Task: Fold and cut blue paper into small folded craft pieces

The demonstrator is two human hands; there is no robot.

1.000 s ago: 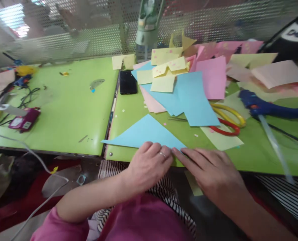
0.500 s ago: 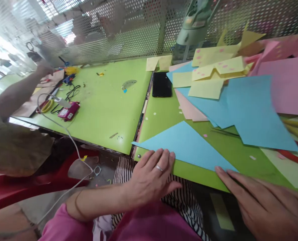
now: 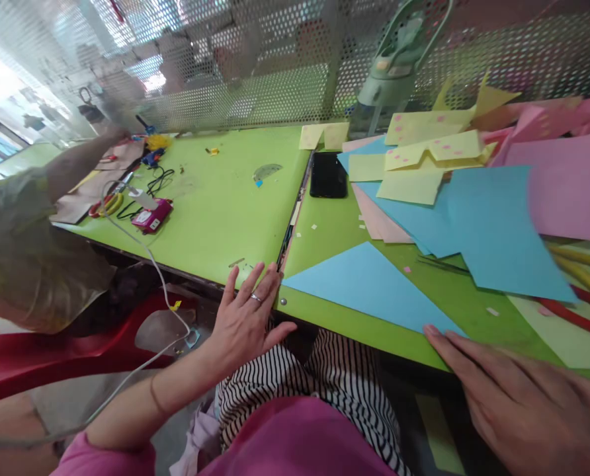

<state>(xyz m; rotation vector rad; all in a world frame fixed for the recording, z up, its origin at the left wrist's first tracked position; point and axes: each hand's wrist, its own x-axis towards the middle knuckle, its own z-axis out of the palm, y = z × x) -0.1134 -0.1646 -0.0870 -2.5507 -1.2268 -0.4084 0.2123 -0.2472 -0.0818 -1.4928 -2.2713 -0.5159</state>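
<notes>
A sheet of blue paper (image 3: pixel 369 284), folded into a triangle, lies flat on the green table near its front edge. My left hand (image 3: pixel 248 311), with a ring on one finger, rests on the table edge just off the triangle's left corner. Its fingers are stretched out and it holds nothing. My right hand (image 3: pixel 513 383) presses its fingertips on the triangle's right corner, fingers extended and flat. Part of that hand runs beyond the lower right of the view.
Behind the triangle lie a black phone (image 3: pixel 329 175), loose blue sheets (image 3: pixel 503 225), yellow cut pieces (image 3: pixel 434 152) and pink paper (image 3: pixel 567 185). Red-and-yellow scissors (image 3: pixel 573 301) sit at right. Left are a magenta power box (image 3: pixel 152 215), a white cable (image 3: pixel 162 277) and another person's arm (image 3: pixel 81 158).
My left hand has slid left along the paper's lower edge and off its left corner. My right hand stays on the right corner. The view has shifted slightly.
</notes>
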